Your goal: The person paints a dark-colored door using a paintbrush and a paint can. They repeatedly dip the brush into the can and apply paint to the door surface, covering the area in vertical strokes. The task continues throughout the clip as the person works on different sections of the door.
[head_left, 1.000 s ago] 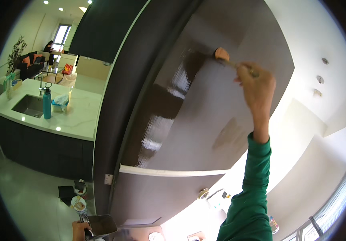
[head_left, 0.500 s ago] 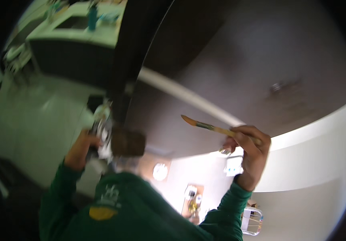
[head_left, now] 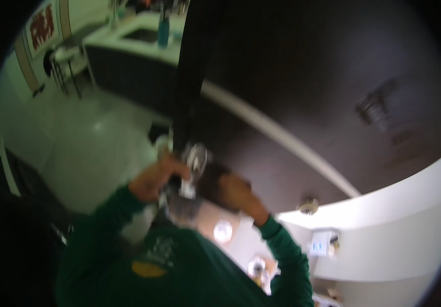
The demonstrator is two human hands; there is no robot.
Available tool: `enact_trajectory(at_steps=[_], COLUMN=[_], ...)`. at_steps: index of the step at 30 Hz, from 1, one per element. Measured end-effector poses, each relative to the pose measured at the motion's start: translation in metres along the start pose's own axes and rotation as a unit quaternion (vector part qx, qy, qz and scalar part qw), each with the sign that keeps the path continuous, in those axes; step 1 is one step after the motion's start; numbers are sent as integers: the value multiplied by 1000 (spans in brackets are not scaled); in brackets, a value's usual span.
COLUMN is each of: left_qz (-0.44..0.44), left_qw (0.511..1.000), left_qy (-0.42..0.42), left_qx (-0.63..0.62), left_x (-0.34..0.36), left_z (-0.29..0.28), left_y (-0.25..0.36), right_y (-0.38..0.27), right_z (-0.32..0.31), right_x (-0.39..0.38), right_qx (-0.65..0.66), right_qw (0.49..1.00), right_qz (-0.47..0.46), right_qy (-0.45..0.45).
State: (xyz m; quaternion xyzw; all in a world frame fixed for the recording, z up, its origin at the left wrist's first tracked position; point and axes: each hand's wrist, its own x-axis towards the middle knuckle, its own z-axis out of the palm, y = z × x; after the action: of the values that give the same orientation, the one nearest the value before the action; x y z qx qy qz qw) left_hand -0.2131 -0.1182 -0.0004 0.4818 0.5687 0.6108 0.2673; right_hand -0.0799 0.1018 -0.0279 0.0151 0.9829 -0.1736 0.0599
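Through the head camera I see two bare hands in dark green knitted sleeves close together, near the middle, blurred and dim. The left hand (head_left: 159, 174) is curled at the left side of a dark brown, box-shaped container (head_left: 210, 185), gripping it beside a shiny silvery oval piece (head_left: 197, 159). The right hand (head_left: 238, 194) is over the container's right side, knuckles up; its fingers are hidden, so I cannot tell whether it is closed or what it grips.

Beyond the hands, to the right, a large, dark brown, smooth panel (head_left: 302, 77) fills my view, crossed by a long pale strip (head_left: 276, 130). A darker smeared patch (head_left: 374, 106) marks its right side, and a small round metallic fitting (head_left: 309, 206) sits at its near edge.

Far left, a white-topped counter (head_left: 128, 43) with dark sides holds a tall teal bottle (head_left: 163, 33) beside a dark rectangular sink (head_left: 141, 35). Pale, glossy floor (head_left: 92, 125) spreads in front.
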Motion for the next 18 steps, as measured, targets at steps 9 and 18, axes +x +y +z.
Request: enact_trajectory(at_steps=[9, 18], left_qz=[82, -272], left_qw=[993, 898], left_qy=[-72, 27], left_qx=[40, -345], left_x=[5, 14], left_z=[-12, 1], left_y=[-28, 8], right_y=[-6, -12], right_z=[-11, -46], right_x=[-23, -132], right_qx=[-25, 229], right_qw=[999, 950], right_qz=[19, 155], right_qy=[9, 141])
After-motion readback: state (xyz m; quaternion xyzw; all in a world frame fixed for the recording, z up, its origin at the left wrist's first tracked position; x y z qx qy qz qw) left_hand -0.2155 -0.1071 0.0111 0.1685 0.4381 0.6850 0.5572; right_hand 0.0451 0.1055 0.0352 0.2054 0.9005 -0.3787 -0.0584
